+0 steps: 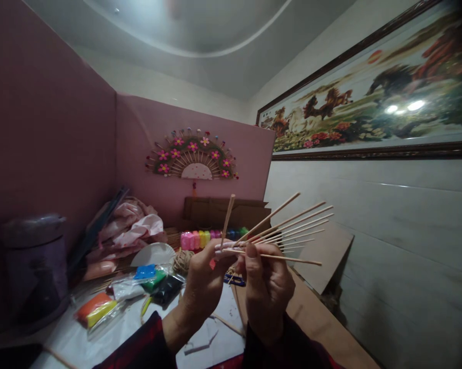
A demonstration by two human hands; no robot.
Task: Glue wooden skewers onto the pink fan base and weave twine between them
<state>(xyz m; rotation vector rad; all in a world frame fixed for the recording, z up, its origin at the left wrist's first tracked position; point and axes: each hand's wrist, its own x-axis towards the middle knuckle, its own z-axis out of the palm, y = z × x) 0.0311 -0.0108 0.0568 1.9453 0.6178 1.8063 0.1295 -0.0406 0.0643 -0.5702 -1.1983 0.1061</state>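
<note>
Sticks (288, 225) fan rightward from a white base (222, 248) between my hands, above the surface (319, 323). My left hand (205, 279) is closed around the base; my right hand (269, 287) pinches the nearest stick (292, 258). I judge the spread partly done: one upright stick (227, 218) leaves a gap; whether all are fixed, I can't tell. Coloured packets (96, 310) crowd the left; rightward, the tips have room before the wall (407, 230).

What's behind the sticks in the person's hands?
Behind the sticks: brown cardboard, a row of colourful packs, a leaning board and the pale wall. Whatever the left hand and right hand cover cannot be seen.
</note>
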